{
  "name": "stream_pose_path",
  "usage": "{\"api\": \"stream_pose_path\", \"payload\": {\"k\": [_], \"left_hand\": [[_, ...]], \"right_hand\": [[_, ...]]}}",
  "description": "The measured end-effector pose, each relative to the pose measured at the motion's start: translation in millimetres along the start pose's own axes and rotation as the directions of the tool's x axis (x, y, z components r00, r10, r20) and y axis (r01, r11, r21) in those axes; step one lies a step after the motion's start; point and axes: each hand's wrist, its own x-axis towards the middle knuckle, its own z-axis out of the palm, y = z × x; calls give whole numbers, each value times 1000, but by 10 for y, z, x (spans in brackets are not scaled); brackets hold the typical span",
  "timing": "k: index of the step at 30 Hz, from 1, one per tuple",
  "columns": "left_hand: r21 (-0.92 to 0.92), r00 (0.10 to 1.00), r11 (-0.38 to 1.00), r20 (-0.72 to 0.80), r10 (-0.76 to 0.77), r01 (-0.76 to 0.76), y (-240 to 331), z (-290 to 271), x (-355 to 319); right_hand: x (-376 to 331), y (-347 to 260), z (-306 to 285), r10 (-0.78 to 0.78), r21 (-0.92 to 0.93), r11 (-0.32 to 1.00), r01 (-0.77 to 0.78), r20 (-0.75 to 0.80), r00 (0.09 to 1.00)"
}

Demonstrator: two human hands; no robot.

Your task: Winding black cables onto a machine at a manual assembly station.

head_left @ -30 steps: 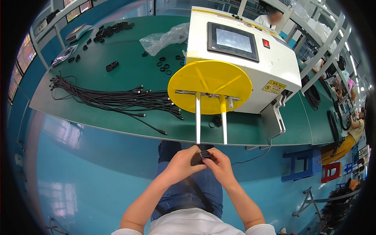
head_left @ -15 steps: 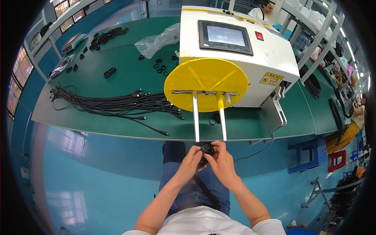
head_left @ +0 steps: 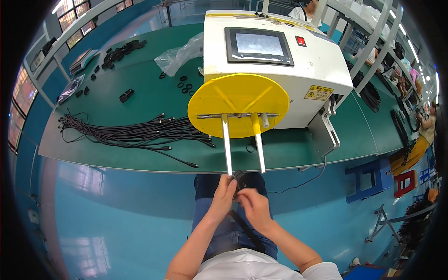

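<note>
A small coil of black cable (head_left: 240, 178) is held in front of my lap, just below the table's front edge. My left hand (head_left: 224, 195) is closed round the coil's left side. With fingers pinched together, my right hand (head_left: 254, 208) grips the coil's lower right part; the fingertips are slightly blurred. Right above my hands, two rods, one silver (head_left: 227, 151) and one with a yellow base (head_left: 258, 140), stick out from a yellow disc (head_left: 239, 95) on a white winding machine (head_left: 280, 77).
Many straight black cables (head_left: 135, 129) lie in a bundle on the green table (head_left: 107, 151). Small black rings (head_left: 183, 85), black clips (head_left: 122, 52) and a clear plastic bag (head_left: 179, 53) lie farther back. A blue stool (head_left: 371, 179) and red stool (head_left: 405, 183) stand right.
My right hand has moved down and round the coil, its fingers now pinched at the lower side. My left hand has shifted slightly left with the coil. The view has tilted a little.
</note>
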Motion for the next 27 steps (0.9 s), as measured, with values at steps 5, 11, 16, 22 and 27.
{"api": "stream_pose_path", "payload": {"k": [5, 11, 16, 22, 27], "left_hand": [[-144, 996, 987, 50, -72, 78, 109, -41, -41], [-99, 985, 981, 70, -159, 166, 207, -21, -130], [247, 986, 969, 163, -38, -3, 90, -138, -116], [125, 969, 987, 209, -130, 105, 226, -93, -155], [128, 990, 991, 129, -56, 39, 93, -71, -154]], "right_hand": [[-27, 10, -68, -359, -196, 901, 387, 168, 918], [-71, 31, -164, 338, 289, 883, -369, 153, 929], [-17, 62, -226, 463, 467, 713, -523, 246, 852], [-19, 42, -234, 438, 386, 790, -476, 189, 879], [-120, -41, -119, 114, 29, 993, -114, -1, 993]]}}
